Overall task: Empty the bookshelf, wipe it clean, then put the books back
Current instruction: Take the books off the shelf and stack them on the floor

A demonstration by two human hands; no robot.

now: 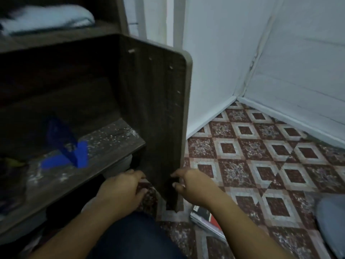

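Down low, left hand [121, 187] and right hand [192, 184] flank the front edge of the bookshelf [56, 43] side panel [158, 113]. Fingers are curled with tips at the wood; cannot tell if either really grips. Right of the panel, open tiled floor [261, 156] runs to the white wall [224, 62] corner. Books [205, 219] lie on the floor just under the right wrist. Dusty shelf [112, 144] holds a blue thing [65, 146], blurred. Top compartment holds a white cloth [46, 17].
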